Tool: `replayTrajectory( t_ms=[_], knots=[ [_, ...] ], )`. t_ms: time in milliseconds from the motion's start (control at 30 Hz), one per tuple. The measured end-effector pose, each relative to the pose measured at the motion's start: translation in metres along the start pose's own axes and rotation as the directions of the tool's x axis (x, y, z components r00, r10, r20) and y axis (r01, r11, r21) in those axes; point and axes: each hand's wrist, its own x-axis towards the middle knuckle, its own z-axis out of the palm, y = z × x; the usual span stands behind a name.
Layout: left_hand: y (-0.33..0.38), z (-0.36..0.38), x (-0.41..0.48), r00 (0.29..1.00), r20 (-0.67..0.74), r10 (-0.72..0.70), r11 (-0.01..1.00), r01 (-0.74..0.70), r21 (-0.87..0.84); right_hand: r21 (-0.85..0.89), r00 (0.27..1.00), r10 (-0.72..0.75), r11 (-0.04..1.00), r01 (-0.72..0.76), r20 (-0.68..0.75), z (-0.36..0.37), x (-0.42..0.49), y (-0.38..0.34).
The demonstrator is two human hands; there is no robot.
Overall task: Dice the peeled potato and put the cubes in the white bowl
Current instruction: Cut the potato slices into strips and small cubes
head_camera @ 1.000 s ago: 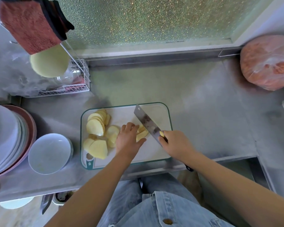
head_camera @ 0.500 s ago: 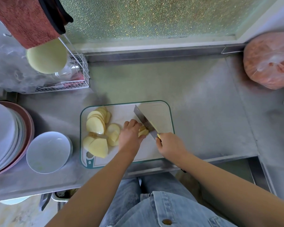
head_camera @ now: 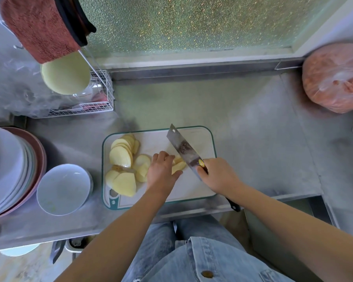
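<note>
Potato half-cut on the board, blade over the stack.

The left hand (head_camera: 161, 174) curls its fingers over a small stack of potato slices (head_camera: 178, 166). The right hand (head_camera: 216, 176) grips the cleaver (head_camera: 181, 149), whose blade slants just beside them. Both work on the cutting board (head_camera: 194, 186), with more cut rounds (head_camera: 120, 157) at its left end. The white bowl (head_camera: 63, 189) sits on the desk (head_camera: 253, 139) left of the board.

Holds potato pieces (head_camera: 178, 166) under curled left grip (head_camera: 161, 171) on cutting board (head_camera: 200, 143) near counter's (head_camera: 253, 139) front edge; wraps right grip (head_camera: 216, 174) round cleaver (head_camera: 181, 149), blade slanted just beside them. Shows slices (head_camera: 120, 155) heaped leftward, white bowl (head_camera: 62, 189) beyond.
</note>
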Motion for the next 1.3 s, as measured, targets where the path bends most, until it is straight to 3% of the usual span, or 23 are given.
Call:
replayTrajectory(
  t_ms=[400,700,1300],
  knots=[
    [0.002,0.003,0.003,0.999,-0.021,-0.03,0.999,0.03,-0.014,-0.044,0.996,0.077,0.996,-0.075,0.05,0.018,-0.005,-0.018],
    [0.002,-0.001,0.005,0.999,0.008,-0.041,0.999,0.041,-0.023,0.022,0.997,0.024,1.0,-0.022,-0.076,0.031,-0.006,-0.015],
    [-0.002,-0.001,0.002,0.996,-0.048,-0.071,0.994,0.067,-0.084,0.004,0.998,0.04,0.999,-0.04,0.044,0.012,-0.002,-0.018]
  ],
)
